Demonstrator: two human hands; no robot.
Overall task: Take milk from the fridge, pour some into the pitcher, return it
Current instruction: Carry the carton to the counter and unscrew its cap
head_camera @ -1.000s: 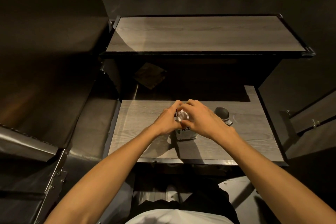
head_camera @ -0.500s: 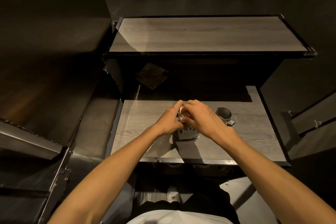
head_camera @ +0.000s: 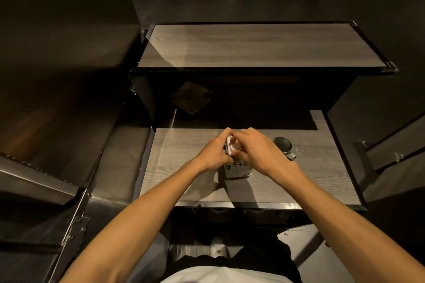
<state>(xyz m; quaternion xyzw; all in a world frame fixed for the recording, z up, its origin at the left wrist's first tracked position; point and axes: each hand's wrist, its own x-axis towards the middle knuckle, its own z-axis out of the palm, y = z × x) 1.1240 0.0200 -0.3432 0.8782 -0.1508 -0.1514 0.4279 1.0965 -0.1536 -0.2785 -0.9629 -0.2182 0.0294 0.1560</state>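
A white milk carton [head_camera: 239, 169] with dark print stands upright on the lower wooden table [head_camera: 184, 156]. My left hand [head_camera: 213, 150] grips the carton's top from the left. My right hand [head_camera: 259, 151] pinches the carton's top from the right, fingers curled over its cap area. Both hands hide most of the carton's top. A small metal pitcher [head_camera: 284, 146] stands just right of the carton, behind my right hand, untouched.
A higher wooden shelf [head_camera: 259, 46] lies behind the table, with a dark cloth [head_camera: 190, 99] in the shadow beneath it. Dark metal surfaces [head_camera: 57, 122] flank the left side. A panel with a latch [head_camera: 397, 156] sits at the right.
Both hands stay on the carton's top; their fingers have shifted slightly over it. The carton and pitcher have not moved.
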